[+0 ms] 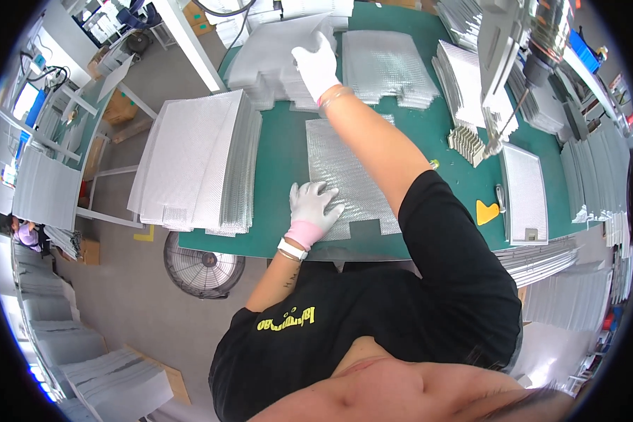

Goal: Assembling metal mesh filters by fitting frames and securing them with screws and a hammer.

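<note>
My left hand [315, 211], in a white glove with a pink cuff, lies with fingers spread on a silvery mesh sheet [362, 193]. This sheet is flat on the green tabletop in front of me and has a notch in its near edge. My right hand [315, 65], gloved in white too, reaches across to the back of the table. Its thumb and a finger stand apart over the right side of a stack of pale translucent sheets [264, 60]. Whether it touches the top sheet I cannot tell. Beside it lies another notched mesh stack [387, 67].
A tall mesh stack [190, 158] stands at the table's left. A power screwdriver [545, 42] hangs at the right, above metal brackets [466, 144]. Nearer are a yellow scraper [485, 212] and a framed mesh panel [524, 197]. A floor fan [204, 264] stands beside the table.
</note>
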`<state>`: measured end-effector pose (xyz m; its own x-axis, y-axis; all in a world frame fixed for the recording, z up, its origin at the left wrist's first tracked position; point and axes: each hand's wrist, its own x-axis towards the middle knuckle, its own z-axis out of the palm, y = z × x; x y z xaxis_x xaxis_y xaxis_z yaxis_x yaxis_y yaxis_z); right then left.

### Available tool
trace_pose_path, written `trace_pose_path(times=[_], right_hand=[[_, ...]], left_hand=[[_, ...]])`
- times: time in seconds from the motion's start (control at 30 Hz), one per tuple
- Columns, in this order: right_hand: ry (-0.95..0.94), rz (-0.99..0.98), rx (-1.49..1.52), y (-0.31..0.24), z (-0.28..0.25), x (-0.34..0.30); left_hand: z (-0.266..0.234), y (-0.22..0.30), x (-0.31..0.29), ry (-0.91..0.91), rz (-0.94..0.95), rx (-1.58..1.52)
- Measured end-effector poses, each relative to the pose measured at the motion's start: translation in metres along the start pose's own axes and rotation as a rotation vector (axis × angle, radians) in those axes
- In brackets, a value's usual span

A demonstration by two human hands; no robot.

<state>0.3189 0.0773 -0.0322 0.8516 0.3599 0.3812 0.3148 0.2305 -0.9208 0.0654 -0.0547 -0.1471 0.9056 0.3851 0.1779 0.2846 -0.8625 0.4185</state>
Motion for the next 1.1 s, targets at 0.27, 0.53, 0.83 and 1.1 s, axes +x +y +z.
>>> trace_pose_path(times=[0.27,0.53,0.83,1.1], right_hand=[[-0.561,0.348,0.212,0.075,-0.066,0.121],[-0.5,-0.029,0.709,-0.068,-0.114,0.044],[-0.323,0.095,0.431,-0.09,-0.281,-0.129],[-0.315,0.268,-0.03,-0.05,-0.32,-0.24]], left_hand=[[0.004,0.013,0.018,-0.03,0.114,-0.052],[-0.007,0.005,0.0,-0.087,-0.014,0.079],[-0.01,-0.03,-0.011,0.54,-0.371,-1.206],[-0.038,0.05,-0.034,0.384,-0.271,-0.592]])
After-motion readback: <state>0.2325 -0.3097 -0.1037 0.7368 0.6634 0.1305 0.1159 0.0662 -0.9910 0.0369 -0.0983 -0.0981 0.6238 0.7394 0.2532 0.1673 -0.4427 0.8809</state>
